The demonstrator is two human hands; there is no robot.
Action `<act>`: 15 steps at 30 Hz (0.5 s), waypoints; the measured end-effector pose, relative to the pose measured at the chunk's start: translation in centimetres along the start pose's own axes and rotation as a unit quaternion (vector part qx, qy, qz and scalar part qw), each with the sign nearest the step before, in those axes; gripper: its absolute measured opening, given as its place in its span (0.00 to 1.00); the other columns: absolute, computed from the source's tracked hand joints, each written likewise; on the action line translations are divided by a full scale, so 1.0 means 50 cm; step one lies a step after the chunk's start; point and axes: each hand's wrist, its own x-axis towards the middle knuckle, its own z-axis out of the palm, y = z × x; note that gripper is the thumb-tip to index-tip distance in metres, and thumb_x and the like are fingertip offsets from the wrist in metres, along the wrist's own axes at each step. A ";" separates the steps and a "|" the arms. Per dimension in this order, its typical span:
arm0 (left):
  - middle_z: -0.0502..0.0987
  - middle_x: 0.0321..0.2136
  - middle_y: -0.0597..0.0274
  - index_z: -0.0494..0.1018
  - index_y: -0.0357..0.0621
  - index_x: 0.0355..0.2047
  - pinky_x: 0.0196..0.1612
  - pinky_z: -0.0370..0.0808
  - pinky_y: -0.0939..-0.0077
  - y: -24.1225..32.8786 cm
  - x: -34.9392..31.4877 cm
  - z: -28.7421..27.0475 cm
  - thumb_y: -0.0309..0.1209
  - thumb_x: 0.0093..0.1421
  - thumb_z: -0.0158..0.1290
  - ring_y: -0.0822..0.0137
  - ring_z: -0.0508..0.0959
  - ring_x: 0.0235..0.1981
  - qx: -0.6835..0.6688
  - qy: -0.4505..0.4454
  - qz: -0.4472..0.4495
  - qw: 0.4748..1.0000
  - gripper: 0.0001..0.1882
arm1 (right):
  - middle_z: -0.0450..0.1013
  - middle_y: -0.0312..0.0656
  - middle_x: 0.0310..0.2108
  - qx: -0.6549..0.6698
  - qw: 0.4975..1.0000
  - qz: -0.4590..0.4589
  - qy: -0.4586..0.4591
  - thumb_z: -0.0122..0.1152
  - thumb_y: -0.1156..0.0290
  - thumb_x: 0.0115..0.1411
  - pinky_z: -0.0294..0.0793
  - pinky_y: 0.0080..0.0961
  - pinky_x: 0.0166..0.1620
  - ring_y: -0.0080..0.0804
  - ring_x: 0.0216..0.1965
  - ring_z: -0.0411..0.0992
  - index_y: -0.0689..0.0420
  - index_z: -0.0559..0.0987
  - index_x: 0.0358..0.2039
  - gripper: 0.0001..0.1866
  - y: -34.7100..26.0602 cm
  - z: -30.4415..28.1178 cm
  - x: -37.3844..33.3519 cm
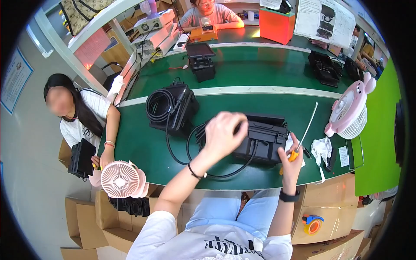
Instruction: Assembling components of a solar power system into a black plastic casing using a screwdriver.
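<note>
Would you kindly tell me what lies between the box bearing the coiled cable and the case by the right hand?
The head view shows loops of black cable on the table there, partly hidden by the left hand.

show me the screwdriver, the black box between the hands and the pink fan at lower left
Screwdriver (294, 155): head view, on its orange handle.
Black box (268, 150): head view, on the side facing the wearer.
Pink fan (120, 179): head view, on its grille.

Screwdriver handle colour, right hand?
Orange-yellow. The screwdriver handle shows best in the head view, partly covered by fingers.
</note>
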 end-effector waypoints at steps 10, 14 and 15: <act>0.50 0.68 0.43 0.68 0.53 0.59 0.65 0.60 0.50 -0.342 0.265 0.189 0.41 0.53 0.61 0.40 0.51 0.68 0.033 -0.013 -0.288 0.957 0.32 | 0.68 0.47 0.52 0.051 0.992 -0.001 0.111 0.52 0.74 0.67 0.66 0.10 0.23 0.12 0.24 0.64 0.56 0.61 0.34 0.09 0.069 -0.032 -0.175; 0.42 0.73 0.55 0.70 0.58 0.61 0.69 0.53 0.62 -0.428 0.276 0.208 0.46 0.51 0.61 0.52 0.51 0.71 -0.013 -0.071 -0.371 0.926 0.36 | 0.70 0.46 0.47 0.029 0.998 -0.016 0.056 0.56 0.75 0.63 0.70 0.12 0.22 0.17 0.21 0.66 0.60 0.66 0.34 0.08 0.065 -0.046 -0.168; 0.43 0.72 0.55 0.72 0.58 0.60 0.69 0.54 0.63 -0.433 0.273 0.209 0.46 0.50 0.61 0.53 0.52 0.71 -0.048 -0.055 -0.379 0.922 0.34 | 0.70 0.46 0.47 0.029 0.998 -0.017 0.062 0.56 0.75 0.63 0.70 0.12 0.22 0.17 0.21 0.66 0.60 0.66 0.34 0.08 0.054 -0.048 -0.166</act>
